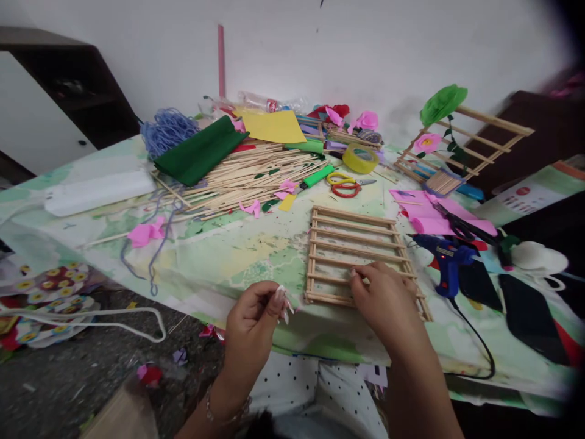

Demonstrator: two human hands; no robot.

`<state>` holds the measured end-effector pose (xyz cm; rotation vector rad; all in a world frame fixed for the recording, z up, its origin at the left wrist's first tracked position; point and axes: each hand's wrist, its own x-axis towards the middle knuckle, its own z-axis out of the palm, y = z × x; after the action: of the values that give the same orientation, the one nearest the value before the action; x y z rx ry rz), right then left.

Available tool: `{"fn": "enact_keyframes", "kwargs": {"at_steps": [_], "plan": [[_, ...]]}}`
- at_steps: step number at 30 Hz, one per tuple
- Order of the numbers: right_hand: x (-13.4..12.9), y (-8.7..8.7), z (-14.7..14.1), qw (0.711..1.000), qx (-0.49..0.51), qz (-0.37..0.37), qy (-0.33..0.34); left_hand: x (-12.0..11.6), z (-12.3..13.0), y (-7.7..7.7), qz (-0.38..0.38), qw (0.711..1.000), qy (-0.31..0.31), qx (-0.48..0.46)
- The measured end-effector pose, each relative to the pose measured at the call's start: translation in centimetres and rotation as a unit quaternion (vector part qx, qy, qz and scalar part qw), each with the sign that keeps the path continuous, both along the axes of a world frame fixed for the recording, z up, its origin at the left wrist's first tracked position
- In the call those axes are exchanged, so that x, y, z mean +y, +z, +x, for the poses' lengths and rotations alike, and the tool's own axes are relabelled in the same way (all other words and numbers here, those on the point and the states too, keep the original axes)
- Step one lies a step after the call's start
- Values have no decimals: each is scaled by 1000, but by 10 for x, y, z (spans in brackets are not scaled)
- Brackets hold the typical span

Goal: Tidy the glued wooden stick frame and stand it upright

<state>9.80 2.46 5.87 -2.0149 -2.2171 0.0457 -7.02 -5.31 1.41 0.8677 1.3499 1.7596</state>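
A ladder-like frame of thin wooden sticks [354, 235] lies flat on the table near its front edge. My right hand [381, 292] is on the frame's lower right part, its fingers curled onto the slats; some fingertips are hidden. Left of the frame, my left hand [256, 320] is held up in a pinch, thumb against curled fingers. Whatever is between those fingertips, if anything, is too small to make out. A blue hot glue gun [448, 262] stands just right of the frame.
Behind the frame lie scissors [346, 184], a green cutter knife [317, 176], yellow tape [360, 158] and a pile of loose sticks [256, 177]. A finished-looking stick stand with paper flowers [461, 146] is at back right. Black phones [530, 317] and a cord lie at right.
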Motion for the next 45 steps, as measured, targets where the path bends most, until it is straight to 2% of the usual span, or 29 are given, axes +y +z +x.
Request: {"fn": "enact_keyframes", "kwargs": {"at_steps": [7, 14, 21, 25, 29, 34, 36, 38, 42, 44, 45], "plan": [[4, 1, -14, 1000, -16, -21, -1, 3, -2, -3, -7, 1000, -12, -10], [7, 1, -29, 999, -12, 3, 45, 3, 2, 3, -30, 998, 26, -52], [14, 1, -40, 998, -15, 2, 58, 6, -7, -6, -9, 1000, -9, -22], [18, 0, -44, 998, -8, -10, 63, 8, -10, -9, -9, 1000, -6, -13], [19, 1, -42, 997, 34, 5, 69, 8, -10, -9, -5, 1000, -6, -15], [18, 7, -26, 988, 141, 39, 43, 8, -8, -7, -14, 1000, -7, -19], [20, 7, -17, 973, 216, 63, 44, 9, -6, -6, -17, 1000, -2, -21], [22, 5, -10, 942, 324, 62, 64, 9, -4, -5, -19, 1000, 1, -21], [25, 0, -4, 825, 556, -54, 83, 10, 1, -3, -22, 1000, -14, -16], [23, 0, -4, 774, 620, -99, 79, 10, 3, -3, -22, 1000, -15, -16], [22, 1, -4, 758, 638, -109, 78, 10, 4, -3, -21, 1000, -15, -16]]}}
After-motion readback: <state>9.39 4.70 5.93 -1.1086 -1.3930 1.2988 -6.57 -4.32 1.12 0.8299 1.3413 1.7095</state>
